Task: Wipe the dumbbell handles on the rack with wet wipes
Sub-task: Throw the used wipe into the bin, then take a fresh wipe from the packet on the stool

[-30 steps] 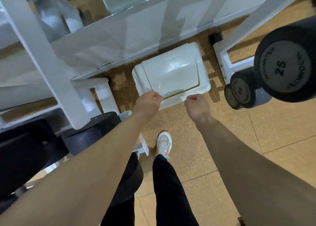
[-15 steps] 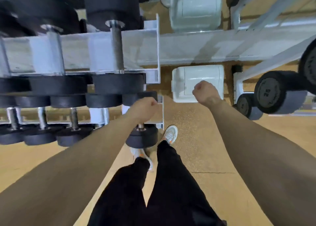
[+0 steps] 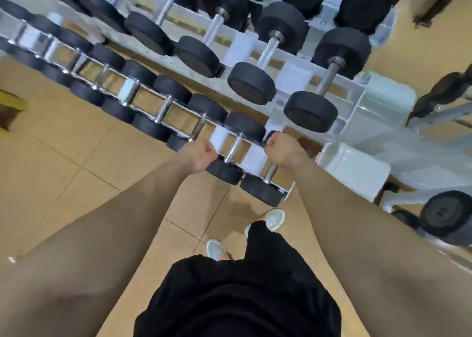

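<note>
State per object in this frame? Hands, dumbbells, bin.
left hand: fingers curled, nothing visible in it.
right hand: curled over end dumbbell handle; grip unclear.
lower-tier dumbbells: seated on rack.
upper-tier dumbbells: seated on rack.
white bin: lid looks shut.

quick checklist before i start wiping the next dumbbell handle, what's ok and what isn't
1. Wipe in a hand: not ok. None shows in the left hand or the right hand; both are curled.
2. Wipe pack in view: not ok, none is visible.
3. Handle in reach: ok. The chrome handle on the lower row lies between the two hands.
4. Handle uncovered: ok, nothing lies over it.
5. Handle already clean: cannot tell, the picture is too blurred.
6. Bin for used wipes: ok. The white bin stands just right of the rack.
</note>
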Demonstrator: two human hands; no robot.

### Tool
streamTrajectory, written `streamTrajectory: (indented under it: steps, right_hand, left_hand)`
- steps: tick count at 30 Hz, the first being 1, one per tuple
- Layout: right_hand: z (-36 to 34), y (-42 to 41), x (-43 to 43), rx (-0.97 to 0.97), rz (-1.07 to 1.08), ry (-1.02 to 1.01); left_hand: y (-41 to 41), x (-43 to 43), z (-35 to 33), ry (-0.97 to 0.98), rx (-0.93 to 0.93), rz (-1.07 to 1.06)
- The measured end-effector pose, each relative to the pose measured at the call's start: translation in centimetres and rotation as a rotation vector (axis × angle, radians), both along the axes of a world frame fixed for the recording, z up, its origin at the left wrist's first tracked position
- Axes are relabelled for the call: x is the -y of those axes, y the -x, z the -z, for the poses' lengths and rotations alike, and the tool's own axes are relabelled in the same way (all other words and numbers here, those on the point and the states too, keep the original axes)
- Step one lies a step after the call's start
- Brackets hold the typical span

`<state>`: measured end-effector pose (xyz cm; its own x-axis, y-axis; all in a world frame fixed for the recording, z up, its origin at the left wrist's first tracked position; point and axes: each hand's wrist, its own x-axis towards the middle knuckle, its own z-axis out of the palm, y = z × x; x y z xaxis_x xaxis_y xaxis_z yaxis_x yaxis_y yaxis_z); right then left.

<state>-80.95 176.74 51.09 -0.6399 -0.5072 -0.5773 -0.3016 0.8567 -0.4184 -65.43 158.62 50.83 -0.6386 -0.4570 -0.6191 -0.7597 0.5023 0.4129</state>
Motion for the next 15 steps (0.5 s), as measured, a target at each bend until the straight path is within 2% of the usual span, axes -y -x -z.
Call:
streamTrajectory:
  steps: [5, 9, 15]
  right_hand:
    - [-3.8, -8.1, 10.6, -0.097, -0.334, -0.017]
    - [-6.7, -14.0, 18.8, -0.116, -0.467, 0.083]
    - [-9.7, -20.1, 29.4, -0.085, -0.750, 0.143]
  left_hand:
    - [-11.8, 7.0, -3.1, 0.086, -0.042, -0.268]
    - [-20.1, 11.1, -5.0, 0.132, -0.027, -0.455]
    - [-26.6, 15.6, -6.5, 0.174, 0.017, -0.671]
